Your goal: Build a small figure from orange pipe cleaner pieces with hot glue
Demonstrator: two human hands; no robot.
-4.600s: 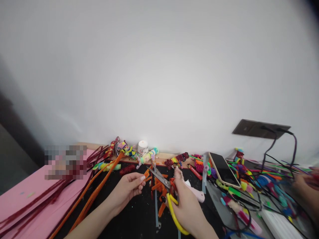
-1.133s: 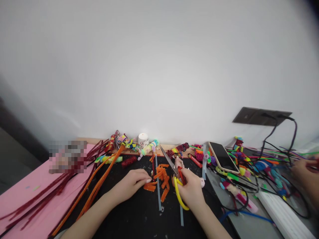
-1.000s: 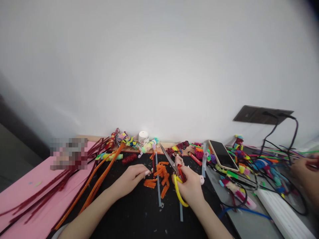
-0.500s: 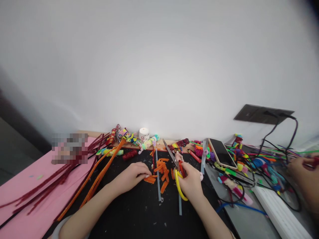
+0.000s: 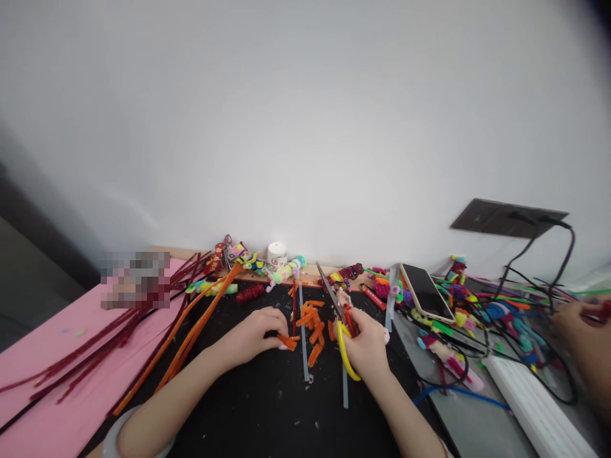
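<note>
My left hand [image 5: 260, 331] is closed, pinching a few short orange pipe cleaner pieces [image 5: 289, 342] just above the black tabletop. In my right hand [image 5: 367, 340] is a pair of scissors [image 5: 344, 350] with yellow and red handles, its blades pointing up and away toward the wall. Between the hands lies a loose pile of cut orange pieces [image 5: 313, 321]. A pale grey strip [image 5: 304, 346] runs along the table beside the pile. Long orange pipe cleaners [image 5: 191, 337] lie to the left of my left hand.
Dark red pipe cleaners [image 5: 114, 337] lie across a pink surface [image 5: 48, 381]. A white cup [image 5: 277, 254] stands by the wall among pipe cleaner figures. On the right are a phone [image 5: 427, 292], a white power strip [image 5: 534, 407], black cables and another person's hand [image 5: 580, 331].
My left hand has lifted the orange pieces off the tabletop, and they now tilt between its fingertips. My right hand and the scissors stay almost where they were.
</note>
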